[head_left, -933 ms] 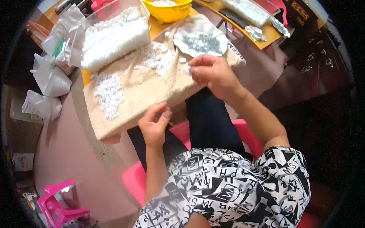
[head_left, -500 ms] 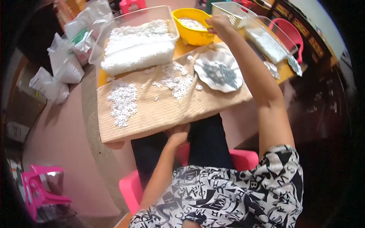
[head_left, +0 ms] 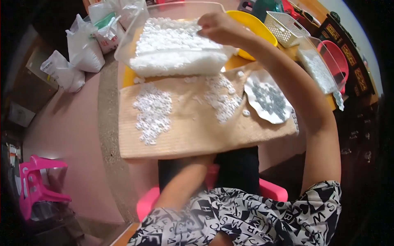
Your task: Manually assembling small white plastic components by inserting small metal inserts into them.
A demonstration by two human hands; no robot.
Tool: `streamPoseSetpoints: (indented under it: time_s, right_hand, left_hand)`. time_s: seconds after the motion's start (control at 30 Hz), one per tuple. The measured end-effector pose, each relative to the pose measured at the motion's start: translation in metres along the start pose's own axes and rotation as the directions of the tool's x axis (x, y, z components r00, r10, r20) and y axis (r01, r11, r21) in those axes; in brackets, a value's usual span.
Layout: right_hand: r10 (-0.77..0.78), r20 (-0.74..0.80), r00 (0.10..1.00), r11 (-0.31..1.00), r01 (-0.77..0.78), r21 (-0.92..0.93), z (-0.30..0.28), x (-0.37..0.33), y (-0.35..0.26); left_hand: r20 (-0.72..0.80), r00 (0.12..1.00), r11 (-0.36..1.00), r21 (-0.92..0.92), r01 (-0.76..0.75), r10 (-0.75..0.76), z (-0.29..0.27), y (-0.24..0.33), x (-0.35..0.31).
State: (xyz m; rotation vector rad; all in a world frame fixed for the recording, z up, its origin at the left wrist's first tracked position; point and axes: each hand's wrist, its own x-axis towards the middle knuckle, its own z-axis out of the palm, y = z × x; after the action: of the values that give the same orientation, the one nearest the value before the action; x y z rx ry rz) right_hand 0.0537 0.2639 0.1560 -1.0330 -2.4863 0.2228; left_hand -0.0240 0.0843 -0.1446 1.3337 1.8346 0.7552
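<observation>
My right hand [head_left: 217,28], fingers curled together, hovers over the right part of a clear plastic bin [head_left: 123,53] heaped with small white pieces [head_left: 168,41]. Whatever it pinches is too small to make out. Beside its forearm stands a yellow basin [head_left: 262,30], partly covered. My left hand [head_left: 202,160] is low at the table's front edge, its fingers hidden beneath. A peach cloth [head_left: 184,135] bears a pile of white pieces [head_left: 152,112] on the left and a looser pile [head_left: 223,98] in the middle. At right, a white wavy-edged plate [head_left: 253,98] holds small grey pieces [head_left: 269,98].
White plastic bags [head_left: 84,49] stand on the floor at left, a pink stool [head_left: 39,180] nearer me. At the far right are a white basket [head_left: 285,28], another clear bin [head_left: 316,69] and a pink chair [head_left: 338,57]. A dark carved cabinet [head_left: 349,53] stands behind.
My right hand has moved left from the yellow basin to above the clear bin. My left hand has slipped further under the table edge. The whole view has shifted.
</observation>
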Motion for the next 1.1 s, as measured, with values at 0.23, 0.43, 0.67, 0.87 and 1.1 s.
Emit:
streamPoseSetpoints:
  time_s: [0.23, 0.43, 0.67, 0.87, 1.1]
  right_hand:
    - [-0.167, 0.417, 0.894, 0.971, 0.222, -0.089, 0.081, 0.100, -0.020]
    - [-0.198, 0.563, 0.802, 0.945, 0.308, -0.107, 0.140, 0.100, 0.013]
    - [-0.346, 0.479, 0.807, 0.919, 0.395, -0.002, 0.130, 0.094, 0.016]
    - [-0.304, 0.351, 0.886, 0.946, 0.324, 0.001, 0.085, 0.099, 0.013]
    - [-0.083, 0.161, 0.983, 0.927, 0.017, 0.375, -0.025, 0.024, -0.049]
  left_hand:
    - [-0.095, 0.989, 0.994, 0.024, -0.110, 0.111, -0.048, -0.016, 0.069]
    - [-0.103, 0.978, 0.983, 0.006, -0.183, 0.183, -0.043, -0.023, 0.101]
    - [-0.175, 0.950, 0.964, -0.011, -0.265, 0.259, -0.039, -0.016, 0.126]
    - [-0.203, 0.923, 0.942, -0.009, -0.336, 0.328, -0.025, -0.002, 0.127]
    - [-0.128, 0.952, 0.958, -0.038, -0.285, 0.278, 0.035, -0.028, 0.052]
